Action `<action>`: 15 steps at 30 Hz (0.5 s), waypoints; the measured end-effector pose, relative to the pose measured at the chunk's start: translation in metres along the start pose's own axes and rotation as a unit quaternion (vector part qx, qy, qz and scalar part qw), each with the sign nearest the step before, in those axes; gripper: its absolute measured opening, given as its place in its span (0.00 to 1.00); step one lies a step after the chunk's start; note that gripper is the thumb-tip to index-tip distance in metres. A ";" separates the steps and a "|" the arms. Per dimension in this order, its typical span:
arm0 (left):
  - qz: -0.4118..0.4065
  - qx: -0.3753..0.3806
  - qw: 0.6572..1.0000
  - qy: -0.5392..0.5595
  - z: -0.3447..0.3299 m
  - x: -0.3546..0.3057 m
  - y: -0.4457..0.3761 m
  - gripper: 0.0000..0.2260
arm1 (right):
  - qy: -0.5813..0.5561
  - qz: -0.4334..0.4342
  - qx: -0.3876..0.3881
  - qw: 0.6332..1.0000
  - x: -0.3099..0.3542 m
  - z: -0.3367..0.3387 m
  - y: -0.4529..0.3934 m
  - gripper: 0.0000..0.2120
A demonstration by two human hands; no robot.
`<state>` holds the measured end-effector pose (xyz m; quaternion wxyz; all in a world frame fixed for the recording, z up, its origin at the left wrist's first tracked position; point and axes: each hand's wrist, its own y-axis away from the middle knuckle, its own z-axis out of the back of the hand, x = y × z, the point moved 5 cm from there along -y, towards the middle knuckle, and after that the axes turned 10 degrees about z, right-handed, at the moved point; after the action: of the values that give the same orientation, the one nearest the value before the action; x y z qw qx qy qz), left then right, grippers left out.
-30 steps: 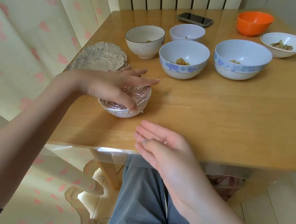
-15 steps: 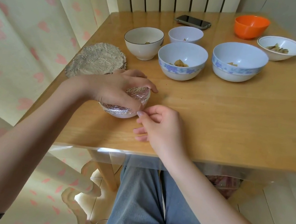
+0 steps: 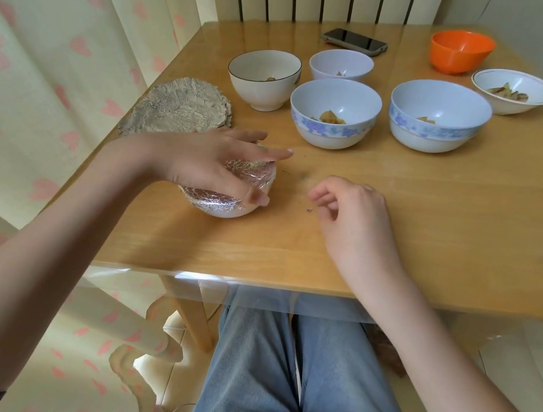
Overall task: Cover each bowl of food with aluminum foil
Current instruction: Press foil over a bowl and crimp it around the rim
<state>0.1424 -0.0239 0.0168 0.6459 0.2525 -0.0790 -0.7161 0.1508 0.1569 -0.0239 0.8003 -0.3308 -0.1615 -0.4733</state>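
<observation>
Wooden table [image 3: 432,234] | six open bowls, one foil-covered bowl [image 3: 228,208] | left hand [image 3: 206,162] fingers clamped on it | right hand [image 3: 355,217] loosely curled, empty

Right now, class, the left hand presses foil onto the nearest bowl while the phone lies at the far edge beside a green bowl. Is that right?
One detail is wrong: the bowl near the phone is orange, not green, as the head view shows. The rest holds: the left hand presses foil onto the nearest bowl.
</observation>
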 end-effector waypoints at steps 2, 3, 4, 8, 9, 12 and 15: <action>0.005 -0.004 0.999 -0.031 -0.002 0.004 0.000 0.43 | 0.012 0.011 -0.026 1.000 0.005 0.004 0.002 0.18; 0.004 -0.010 0.999 -0.046 -0.002 0.006 -0.001 0.45 | 0.001 0.020 -0.053 0.998 0.011 0.006 0.005 0.19; 0.000 -0.016 0.998 -0.058 -0.002 0.008 -0.001 0.48 | -0.024 0.028 -0.069 0.997 0.019 0.006 0.009 0.20; -0.015 -0.024 0.997 -0.068 -0.003 0.007 -0.001 0.47 | -0.160 0.026 0.011 0.987 0.051 -0.017 0.031 0.26; -0.020 -0.024 0.998 -0.057 -0.004 0.005 -0.001 0.44 | -0.187 0.020 0.026 0.982 0.054 -0.022 0.035 0.27; -0.028 -0.049 0.998 -0.040 -0.007 0.002 -0.003 0.40 | -0.297 -0.037 0.039 0.953 0.058 -0.037 0.041 0.30; -0.030 -0.066 0.997 -0.033 -0.008 0.000 -0.004 0.37 | -0.415 -0.078 0.071 0.904 0.062 -0.051 0.045 0.37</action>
<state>0.1429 -0.0220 0.0082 0.6362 0.1883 -0.0451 -0.7468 0.2182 0.0967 -0.0428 0.6426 -0.4265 -0.5374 -0.3412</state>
